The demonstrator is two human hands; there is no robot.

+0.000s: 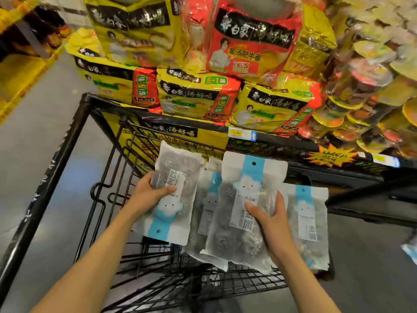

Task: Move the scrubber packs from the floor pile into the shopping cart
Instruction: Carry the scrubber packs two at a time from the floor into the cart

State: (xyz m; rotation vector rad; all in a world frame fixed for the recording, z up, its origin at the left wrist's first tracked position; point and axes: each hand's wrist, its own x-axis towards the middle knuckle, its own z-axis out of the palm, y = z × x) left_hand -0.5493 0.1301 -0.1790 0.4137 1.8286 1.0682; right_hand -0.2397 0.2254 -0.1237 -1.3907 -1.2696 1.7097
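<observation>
Scrubber packs sit in both our hands above the shopping cart: our left hand grips one pack turned upside down, our right hand grips another upright. Two more packs show behind them, seemingly in the basket. We should lower ours flat beside those before letting go, so none slips through the wire or slides over the rim beside the noodle bags.

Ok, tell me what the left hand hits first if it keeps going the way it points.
The left hand, holding a scrubber pack, points up and forward over the cart. Straight on, the cart's far wire wall likely comes first, then the noodle packs behind; depth is unclear.
</observation>
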